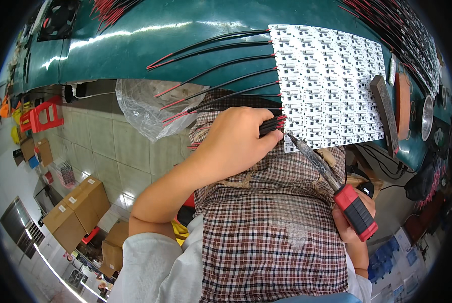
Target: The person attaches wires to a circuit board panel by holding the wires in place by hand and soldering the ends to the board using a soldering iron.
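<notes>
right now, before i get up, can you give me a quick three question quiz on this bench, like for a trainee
1. What does the left hand pinch?
A) a cardboard box
B) black wires
C) a plastic bag
2. True or false: the pinched wires meet the white circuit panel at its right edge.
3. Fill in: the soldering iron is in the ____ hand.

Key:
1. B
2. False, they meet its left edge.
3. Right: the right hand grips its handle.
</notes>
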`<state>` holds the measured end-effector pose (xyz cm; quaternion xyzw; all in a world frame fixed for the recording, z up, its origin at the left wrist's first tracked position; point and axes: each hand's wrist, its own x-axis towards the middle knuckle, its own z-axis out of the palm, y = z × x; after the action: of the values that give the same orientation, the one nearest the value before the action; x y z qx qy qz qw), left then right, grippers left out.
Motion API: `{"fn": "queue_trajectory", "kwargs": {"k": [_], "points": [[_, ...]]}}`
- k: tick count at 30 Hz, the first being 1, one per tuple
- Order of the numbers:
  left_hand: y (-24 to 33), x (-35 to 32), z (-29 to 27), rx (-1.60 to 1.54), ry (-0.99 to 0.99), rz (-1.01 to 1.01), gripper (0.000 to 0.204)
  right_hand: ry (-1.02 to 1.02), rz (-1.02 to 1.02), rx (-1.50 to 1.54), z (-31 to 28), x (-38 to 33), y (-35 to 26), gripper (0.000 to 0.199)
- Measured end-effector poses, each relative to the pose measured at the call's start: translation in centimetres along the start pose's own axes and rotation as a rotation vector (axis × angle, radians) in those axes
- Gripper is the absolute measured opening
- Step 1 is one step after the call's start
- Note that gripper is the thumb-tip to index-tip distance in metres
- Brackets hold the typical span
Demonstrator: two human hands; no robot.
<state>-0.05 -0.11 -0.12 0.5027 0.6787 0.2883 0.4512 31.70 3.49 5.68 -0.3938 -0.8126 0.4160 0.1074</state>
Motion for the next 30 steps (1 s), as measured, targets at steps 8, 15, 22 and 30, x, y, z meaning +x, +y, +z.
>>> {"fn": "queue_trajectory", "kwargs": {"k": [8, 15, 22, 30], "points": [[0.4, 0.8, -1.0, -0.003, -0.111, -0.050, 0.021, -0.030, -0.019, 0.011, 0.0, 0.1, 0.1, 0.027], [0.7, 1.1, -1.2, 0.014, -0.124, -0.015, 0.023, -0.007, -0.114, -0.035, -0.3, 0.5, -0.2, 0.022], [0.5, 0.8, -1.0, 0.021, -0.132, -0.004, 0.025, 0.099, -0.135, -0.120, -0.4, -0.2, 0.0, 0.028], [-0.4, 0.2, -0.9, -0.237, -0.110, -0.062, 0.021, 0.091, -0.029, -0.075, -0.4, -0.6, -0.1, 0.028]]}}
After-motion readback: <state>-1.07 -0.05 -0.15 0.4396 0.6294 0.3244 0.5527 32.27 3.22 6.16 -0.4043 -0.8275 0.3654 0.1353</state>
